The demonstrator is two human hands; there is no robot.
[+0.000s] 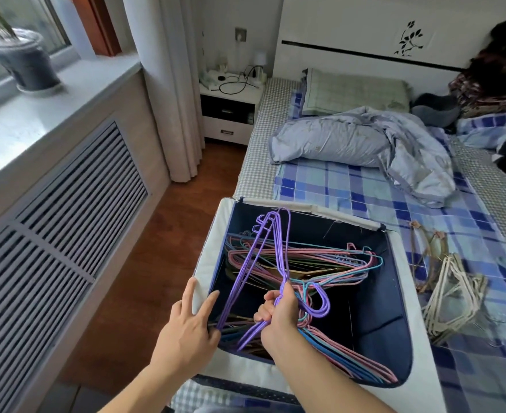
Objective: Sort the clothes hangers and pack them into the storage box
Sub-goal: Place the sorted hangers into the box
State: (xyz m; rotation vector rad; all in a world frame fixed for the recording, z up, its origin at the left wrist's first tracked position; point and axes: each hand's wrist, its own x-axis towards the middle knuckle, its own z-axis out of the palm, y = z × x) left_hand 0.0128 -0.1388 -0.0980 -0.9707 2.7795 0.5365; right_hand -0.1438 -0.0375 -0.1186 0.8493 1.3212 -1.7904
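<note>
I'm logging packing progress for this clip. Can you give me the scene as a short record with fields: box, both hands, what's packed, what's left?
box: open navy-lined white fabric storage box on the bed
right hand: right hand grips a bunch of purple wire hangers over the box
left hand: left hand, fingers straight, rests on the box's left rim
packed: pink, blue and green wire hangers lying inside
left outside: pile of beige hangers on the blue checked bedsheet, right of the box

No legible text anywhere (headboard motif purely decorative)
</note>
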